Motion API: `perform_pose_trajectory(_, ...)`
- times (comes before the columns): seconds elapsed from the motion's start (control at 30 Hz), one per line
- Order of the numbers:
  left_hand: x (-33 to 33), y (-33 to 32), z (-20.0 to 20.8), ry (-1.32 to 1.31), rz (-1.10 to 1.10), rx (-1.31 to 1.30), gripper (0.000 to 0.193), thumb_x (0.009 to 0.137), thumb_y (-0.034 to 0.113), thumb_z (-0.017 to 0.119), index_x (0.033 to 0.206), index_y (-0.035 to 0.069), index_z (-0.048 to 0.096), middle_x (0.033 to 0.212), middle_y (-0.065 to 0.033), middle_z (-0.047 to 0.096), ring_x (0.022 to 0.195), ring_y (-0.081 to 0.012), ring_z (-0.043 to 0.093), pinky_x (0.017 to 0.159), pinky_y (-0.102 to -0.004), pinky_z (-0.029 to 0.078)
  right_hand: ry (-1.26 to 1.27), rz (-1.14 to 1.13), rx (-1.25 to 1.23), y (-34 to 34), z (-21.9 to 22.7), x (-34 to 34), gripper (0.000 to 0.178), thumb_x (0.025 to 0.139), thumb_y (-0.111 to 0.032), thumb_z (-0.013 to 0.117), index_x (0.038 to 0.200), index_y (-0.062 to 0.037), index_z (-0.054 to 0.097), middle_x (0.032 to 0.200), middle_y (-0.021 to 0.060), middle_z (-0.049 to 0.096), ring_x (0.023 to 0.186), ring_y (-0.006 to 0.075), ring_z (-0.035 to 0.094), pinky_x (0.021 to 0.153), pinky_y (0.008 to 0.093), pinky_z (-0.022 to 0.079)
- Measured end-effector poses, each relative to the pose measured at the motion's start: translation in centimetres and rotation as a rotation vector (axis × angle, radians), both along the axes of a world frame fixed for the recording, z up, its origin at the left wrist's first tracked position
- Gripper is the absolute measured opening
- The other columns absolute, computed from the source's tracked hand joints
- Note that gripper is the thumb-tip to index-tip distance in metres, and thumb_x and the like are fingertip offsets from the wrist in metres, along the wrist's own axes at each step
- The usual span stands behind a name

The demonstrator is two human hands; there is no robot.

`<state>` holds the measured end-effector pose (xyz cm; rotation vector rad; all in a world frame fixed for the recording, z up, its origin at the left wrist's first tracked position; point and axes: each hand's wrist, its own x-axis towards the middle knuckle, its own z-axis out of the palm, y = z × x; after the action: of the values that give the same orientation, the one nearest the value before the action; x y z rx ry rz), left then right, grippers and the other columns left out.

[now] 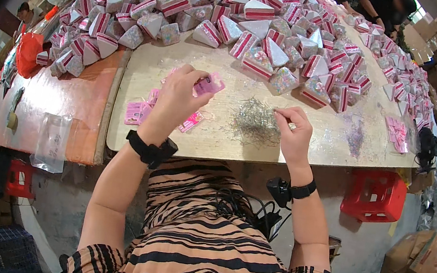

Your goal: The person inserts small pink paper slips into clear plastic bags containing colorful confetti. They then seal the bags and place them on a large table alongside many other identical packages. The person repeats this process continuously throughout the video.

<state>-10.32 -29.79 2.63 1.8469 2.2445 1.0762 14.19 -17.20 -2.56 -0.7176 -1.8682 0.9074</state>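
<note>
My left hand is closed on a small pink card, gripped between thumb and fingers above the table. Beneath and beside it lie more pink cards, partly hidden by the hand and wrist. At the right edge of a heap of thin, silvery, wire-like pins, my right hand has its thumb and forefinger pinched together. Whatever is between those fingertips is too small to make out. Each wrist wears a black strap with a small black device.
Many wedge-shaped, cake-like pieces with pink bands are piled across the table's far side. Pink cards lie at the right. A clear bag hangs over the left table's edge. Red crates stand below. Other people work at the far side.
</note>
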Motion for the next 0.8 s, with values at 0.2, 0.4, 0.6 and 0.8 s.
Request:
perform_pose_trajectory(0.2,0.9,2.1,-2.1,-0.926,-0.117,0.011,0.04,0.088,0.018,0.066,0.122,-0.003,0.06,0.096,-0.0075,0.067,0.083,-0.0125,0.063,0.079,-0.0265,0.049,0.085,0.071,-0.557,0.1,0.0,-0.2,0.013,0.087,-0.008,0.065,0.088,0.0038,0.07,0.077,0.0029,0.061,0.059,0.0086,0.055,0.053,0.0234,0.045)
perform_pose_trajectory(0.4,2.8,3.2,-2.7,-1.557,-0.216,-0.019,0.027,0.093,0.022,0.061,0.109,0.001,0.063,0.091,-0.0061,0.067,0.083,-0.0151,0.064,0.08,-0.0301,0.051,0.23,0.14,-0.984,0.6,0.2,0.4,0.013,0.09,-0.009,0.062,0.095,0.0016,0.067,0.073,0.0016,0.061,0.054,0.0067,0.051,0.048,0.0207,0.042)
perform_pose_trajectory(0.6,3.9,4.9,-4.0,-1.864,-0.055,-0.003,0.024,0.091,0.021,0.063,0.102,0.0,0.06,0.089,-0.0131,0.062,0.086,-0.0249,0.063,0.083,-0.039,0.054,0.327,0.181,-1.13,0.3,-0.1,0.5,0.01,0.09,-0.011,0.063,0.094,-0.0016,0.066,0.071,-0.0004,0.059,0.051,0.0064,0.048,0.045,0.0204,0.038)
perform_pose_trajectory(0.8,5.5,6.0,-3.7,-1.952,0.084,0.082,0.024,0.089,0.019,0.067,0.1,0.0,0.058,0.09,-0.0133,0.058,0.086,-0.0256,0.06,0.083,-0.0399,0.055,0.415,0.251,-1.197,0.2,0.2,0.7,0.009,0.09,-0.011,0.064,0.091,-0.0025,0.066,0.069,-0.0017,0.058,0.051,0.0058,0.048,0.045,0.0203,0.037)
